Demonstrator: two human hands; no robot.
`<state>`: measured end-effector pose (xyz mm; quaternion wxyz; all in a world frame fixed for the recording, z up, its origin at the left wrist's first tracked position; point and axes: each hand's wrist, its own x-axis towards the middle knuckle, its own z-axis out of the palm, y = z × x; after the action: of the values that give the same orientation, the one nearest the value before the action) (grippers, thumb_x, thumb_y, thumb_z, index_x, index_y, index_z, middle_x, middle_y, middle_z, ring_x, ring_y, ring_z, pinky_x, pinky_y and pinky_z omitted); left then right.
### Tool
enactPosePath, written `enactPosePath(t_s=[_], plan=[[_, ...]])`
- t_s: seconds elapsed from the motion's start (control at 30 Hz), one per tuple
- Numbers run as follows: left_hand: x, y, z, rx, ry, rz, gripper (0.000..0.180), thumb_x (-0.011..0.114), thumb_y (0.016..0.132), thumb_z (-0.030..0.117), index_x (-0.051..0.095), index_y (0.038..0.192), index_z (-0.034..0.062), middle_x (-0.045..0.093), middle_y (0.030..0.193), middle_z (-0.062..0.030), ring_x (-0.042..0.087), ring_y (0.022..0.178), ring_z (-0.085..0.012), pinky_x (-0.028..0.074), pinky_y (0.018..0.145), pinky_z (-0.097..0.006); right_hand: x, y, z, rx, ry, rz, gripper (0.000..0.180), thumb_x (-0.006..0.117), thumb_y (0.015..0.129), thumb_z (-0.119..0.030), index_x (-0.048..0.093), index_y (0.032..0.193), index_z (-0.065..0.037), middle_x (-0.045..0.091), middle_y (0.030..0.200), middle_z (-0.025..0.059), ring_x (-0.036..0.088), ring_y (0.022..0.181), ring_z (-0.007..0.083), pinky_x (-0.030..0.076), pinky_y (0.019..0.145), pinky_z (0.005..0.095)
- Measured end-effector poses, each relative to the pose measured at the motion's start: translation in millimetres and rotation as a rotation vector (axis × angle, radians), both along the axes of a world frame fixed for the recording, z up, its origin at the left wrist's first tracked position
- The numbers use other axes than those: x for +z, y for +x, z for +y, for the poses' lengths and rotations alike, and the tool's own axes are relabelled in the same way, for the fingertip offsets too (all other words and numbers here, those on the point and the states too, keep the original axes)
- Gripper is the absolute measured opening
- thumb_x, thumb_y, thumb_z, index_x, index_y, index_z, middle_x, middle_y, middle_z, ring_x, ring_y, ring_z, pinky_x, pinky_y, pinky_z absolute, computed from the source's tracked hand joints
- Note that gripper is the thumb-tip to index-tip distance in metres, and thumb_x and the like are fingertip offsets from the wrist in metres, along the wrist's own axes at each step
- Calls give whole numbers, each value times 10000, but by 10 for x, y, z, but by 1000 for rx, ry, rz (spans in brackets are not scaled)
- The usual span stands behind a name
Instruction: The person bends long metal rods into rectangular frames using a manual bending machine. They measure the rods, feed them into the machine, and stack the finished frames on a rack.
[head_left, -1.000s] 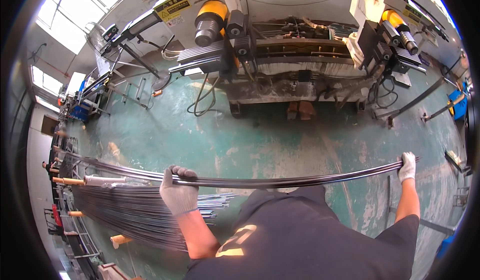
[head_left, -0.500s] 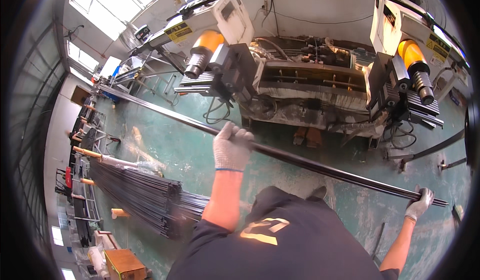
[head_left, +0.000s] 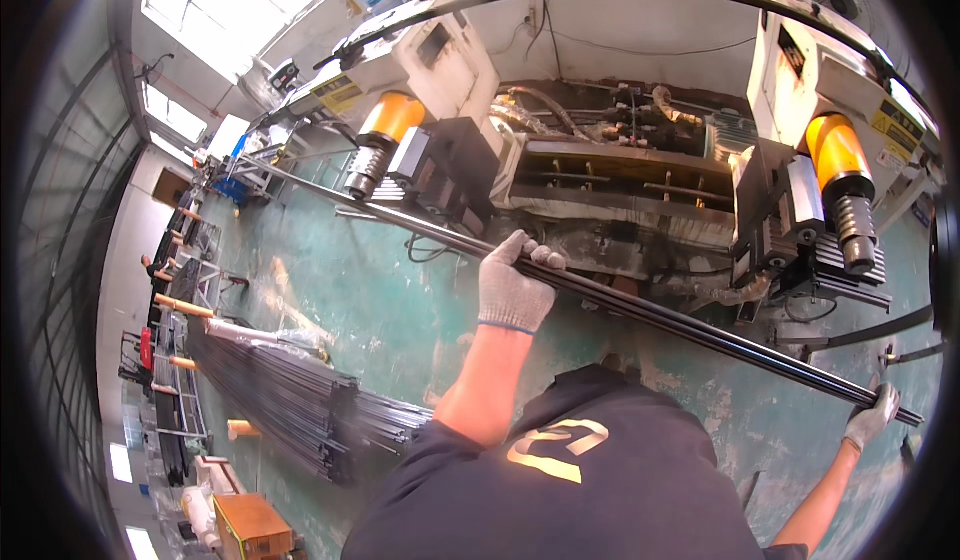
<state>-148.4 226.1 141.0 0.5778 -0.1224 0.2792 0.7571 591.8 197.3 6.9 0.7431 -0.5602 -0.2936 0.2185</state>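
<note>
A small bundle of long dark metal bars (head_left: 690, 335) runs slantwise in front of me, from the far left down to the near right. Around its middle my left hand (head_left: 517, 282), in a pale knit glove, is closed with the thumb on top. Close to the bundle's right end, my right hand (head_left: 874, 418), gloved too, is wrapped round the bars. Beyond the bars stands a machine with two white heads, each carrying an orange motor: the left motor (head_left: 390, 120) and the right motor (head_left: 838, 155). The bars pass just below the left motor in the view.
A large stack of dark bars (head_left: 290, 390) lies at the left on supports with orange rollers (head_left: 185, 305). Behind it is a metal rack. A cardboard box (head_left: 252, 526) sits at the lower left. Grey rails (head_left: 850, 285) jut from the right machine head.
Both hands have shifted to the right with the bars, the left hand also slightly forward. The bars are now nearer the left machine head. My grip looks the same.
</note>
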Motion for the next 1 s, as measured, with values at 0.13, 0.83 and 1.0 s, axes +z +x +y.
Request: enactPosePath(t_s=[0.13,0.83,1.0], plan=[[-112,53,170,50,-79,14,238,592,1031,52,478,828,96,421,736,-16,455,675,-193,454,673,-365,-221,217,277,48,-50,-39,174,560,1033,-59,465,888,-41,374,968,34,456,886,121,539,1153,439],[-291,727,876,109,-157,44,164,592,1075,83,507,939,48,528,822,-75,554,744,-241,563,786,-451,-315,1024,1303,-89,-588,-1466,329,538,1050,-83,689,1294,78,714,1209,211,622,1193,344,483,1075,423],[-430,807,993,104,-137,22,162,596,1077,98,507,953,44,528,839,-83,557,754,-252,568,798,-459,47,762,1407,-89,-571,-1530,186,611,1021,-122,698,1081,31,679,1038,204,599,1067,409,475,966,482]])
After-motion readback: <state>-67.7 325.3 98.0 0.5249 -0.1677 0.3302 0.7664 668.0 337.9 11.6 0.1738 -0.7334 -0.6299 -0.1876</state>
